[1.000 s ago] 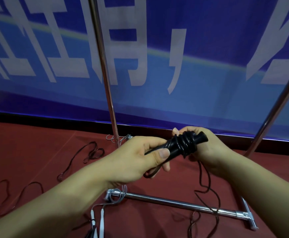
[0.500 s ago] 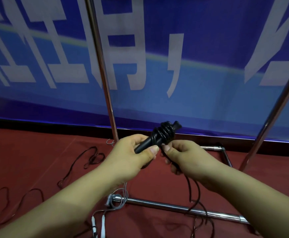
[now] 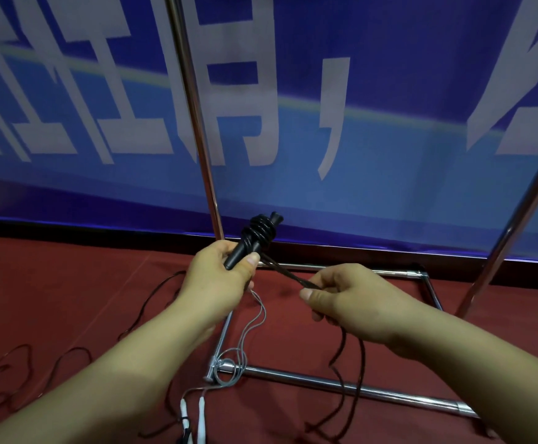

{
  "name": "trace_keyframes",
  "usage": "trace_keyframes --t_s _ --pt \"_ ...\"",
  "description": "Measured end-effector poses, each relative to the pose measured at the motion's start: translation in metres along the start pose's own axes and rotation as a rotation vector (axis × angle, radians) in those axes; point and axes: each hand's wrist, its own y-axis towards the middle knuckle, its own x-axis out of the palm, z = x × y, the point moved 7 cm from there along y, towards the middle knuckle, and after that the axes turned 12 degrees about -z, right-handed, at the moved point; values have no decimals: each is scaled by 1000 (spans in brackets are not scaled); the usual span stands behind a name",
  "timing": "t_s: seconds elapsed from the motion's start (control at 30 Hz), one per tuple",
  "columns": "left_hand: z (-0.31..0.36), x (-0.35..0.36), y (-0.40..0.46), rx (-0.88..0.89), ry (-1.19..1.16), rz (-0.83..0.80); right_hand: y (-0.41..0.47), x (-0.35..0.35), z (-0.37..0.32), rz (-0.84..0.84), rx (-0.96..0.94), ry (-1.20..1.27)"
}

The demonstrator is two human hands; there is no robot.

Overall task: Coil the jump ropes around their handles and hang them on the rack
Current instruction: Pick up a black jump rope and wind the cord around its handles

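My left hand [image 3: 221, 274] grips the lower end of the black jump rope handles [image 3: 255, 237], which point up and to the right. Several turns of black rope are coiled round the upper part of the handles. A doubled strand of black rope [image 3: 288, 273] runs taut from the coil down to my right hand [image 3: 341, 294], which pinches it between thumb and fingers. The loose remainder of the rope hangs below my right hand to the floor. The chrome rack [image 3: 197, 123] stands right behind my hands; its top bar is out of view.
A grey-corded jump rope with white handles [image 3: 194, 415] lies by the rack's base bar [image 3: 341, 384]. Another dark rope [image 3: 24, 363] trails over the red carpet at the left. A blue banner wall stands behind the rack. The rack's right post [image 3: 511, 225] slants up at the right.
My right hand has moved down and to the right, away from the handles, pulling the doubled rope taut. My left hand has kept hold of the handles, which now stand more upright.
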Motion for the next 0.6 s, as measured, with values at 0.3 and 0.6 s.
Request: trace_keyframes --t_s 0.3,0.6 --pt "-19 3 2 -88 178 -87 -4 -6 -11 89 -68 -35" --pt "-14 14 4 -58 398 -209 -15 -15 -33 168 -164 -163"
